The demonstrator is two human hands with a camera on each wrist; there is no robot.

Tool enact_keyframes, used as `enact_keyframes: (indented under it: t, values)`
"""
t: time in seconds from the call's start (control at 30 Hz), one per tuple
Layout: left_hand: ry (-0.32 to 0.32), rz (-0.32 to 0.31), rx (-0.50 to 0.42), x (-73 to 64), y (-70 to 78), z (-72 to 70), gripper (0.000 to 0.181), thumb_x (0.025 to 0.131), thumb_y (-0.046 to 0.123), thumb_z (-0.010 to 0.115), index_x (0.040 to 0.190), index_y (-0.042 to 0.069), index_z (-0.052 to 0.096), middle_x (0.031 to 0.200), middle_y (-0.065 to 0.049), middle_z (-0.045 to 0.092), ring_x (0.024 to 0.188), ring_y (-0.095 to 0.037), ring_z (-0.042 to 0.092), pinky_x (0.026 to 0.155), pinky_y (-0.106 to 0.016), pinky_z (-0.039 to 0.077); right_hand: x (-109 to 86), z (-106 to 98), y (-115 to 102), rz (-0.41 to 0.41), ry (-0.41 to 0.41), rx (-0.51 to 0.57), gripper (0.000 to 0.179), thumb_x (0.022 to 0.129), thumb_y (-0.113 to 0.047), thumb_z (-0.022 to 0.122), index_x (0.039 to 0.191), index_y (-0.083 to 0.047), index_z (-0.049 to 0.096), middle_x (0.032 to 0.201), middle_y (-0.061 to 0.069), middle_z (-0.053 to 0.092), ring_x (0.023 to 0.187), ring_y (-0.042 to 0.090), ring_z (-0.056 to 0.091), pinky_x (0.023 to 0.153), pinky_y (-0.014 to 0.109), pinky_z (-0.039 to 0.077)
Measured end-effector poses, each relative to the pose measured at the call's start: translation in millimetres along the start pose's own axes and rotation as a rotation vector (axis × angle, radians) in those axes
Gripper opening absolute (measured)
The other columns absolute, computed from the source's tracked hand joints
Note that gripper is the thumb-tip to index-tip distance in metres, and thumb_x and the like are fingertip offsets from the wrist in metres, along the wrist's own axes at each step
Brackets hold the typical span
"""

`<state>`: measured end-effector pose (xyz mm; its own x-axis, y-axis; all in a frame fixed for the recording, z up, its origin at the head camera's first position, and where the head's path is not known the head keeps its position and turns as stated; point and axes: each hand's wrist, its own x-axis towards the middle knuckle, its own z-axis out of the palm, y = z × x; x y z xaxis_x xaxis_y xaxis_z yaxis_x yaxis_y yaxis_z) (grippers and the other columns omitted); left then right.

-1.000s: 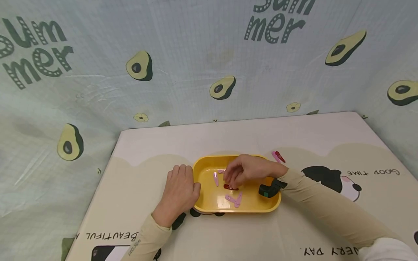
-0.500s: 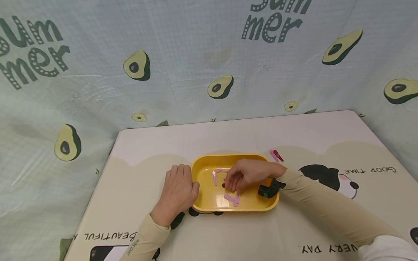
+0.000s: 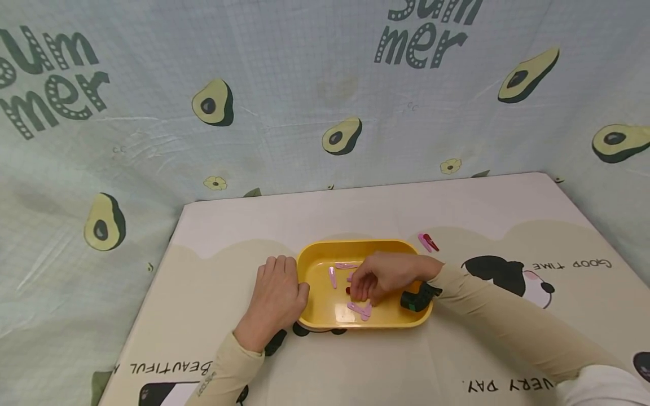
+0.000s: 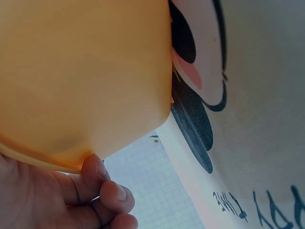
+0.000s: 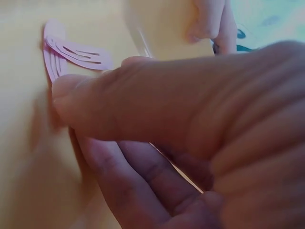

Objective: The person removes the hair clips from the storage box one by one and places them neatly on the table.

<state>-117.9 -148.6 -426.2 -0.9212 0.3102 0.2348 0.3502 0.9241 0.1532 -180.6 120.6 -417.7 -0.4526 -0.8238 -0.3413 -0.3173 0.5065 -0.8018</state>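
A yellow tray (image 3: 325, 322) lies on the table with pink hair clips in it. At its left end my left hand (image 3: 276, 293) grips the rim; in the left wrist view its curled fingers (image 4: 114, 195) show at the edge. My right hand (image 3: 383, 276) is low inside the tray, thumb and fingers curled at a red hair clip (image 3: 348, 290), pinching it as far as I can see. Most of this clip is hidden under the fingers. Two crossed pink clips (image 3: 359, 309) lie just in front, also beside the thumb in the right wrist view.
Beyond the tray's far right corner, a pink clip (image 3: 424, 242) and a red clip (image 3: 431, 242) lie side by side on the patterned tablecloth (image 3: 487, 349). A black wrist device (image 3: 418, 298) hangs at my right wrist, over the tray's right end. An avocado-print sheet (image 3: 279, 141) stands behind.
My right hand has come down onto the red clip, covering most of it. My left hand stays at the rim. The head view has shifted slightly.
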Motion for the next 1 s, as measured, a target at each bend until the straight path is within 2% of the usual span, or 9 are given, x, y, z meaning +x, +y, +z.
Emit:
enact_keyframes:
  t: [0.3, 0.7, 1.0]
  values:
    - [0.003, -0.003, -0.005, 0.5, 0.0, 0.7, 0.015, 0.089, 0.016, 0.056, 0.086, 0.002, 0.050, 0.075, -0.007, 0.039, 0.077, -0.024, 0.034, 0.071, -0.033, 0.027, 0.7, 1.4, 0.4, -0.027, 0.005, -0.096, 0.023, 0.085, 0.003, 0.074, 0.104, -0.009, 0.077, 0.093, -0.001, 0.077, 0.083, 0.002, 0.068, 0.081, 0.018, 0.057]
    - [0.001, -0.002, 0.003, 0.5, -0.3, 1.8, 0.015, 0.089, 0.016, 0.057, 0.086, 0.003, 0.050, 0.076, -0.007, 0.040, 0.077, -0.024, 0.034, 0.071, -0.033, 0.028, -1.5, -1.3, -0.3, -0.020, -0.020, -0.037, 0.020, 0.089, 0.003, 0.071, 0.102, -0.011, 0.078, 0.091, -0.002, 0.076, 0.083, 0.003, 0.068, 0.082, 0.019, 0.057]
    - [0.013, 0.002, 0.008, -0.6, 0.4, 1.2, 0.016, 0.088, 0.016, 0.057, 0.084, 0.003, 0.049, 0.075, -0.007, 0.039, 0.076, -0.023, 0.034, 0.070, -0.033, 0.027, -3.8, -3.0, -0.7, -0.052, -0.019, -0.069, 0.020, 0.094, -0.001, 0.067, 0.104, -0.014, 0.078, 0.092, -0.004, 0.072, 0.084, 0.003, 0.063, 0.082, 0.019, 0.054]
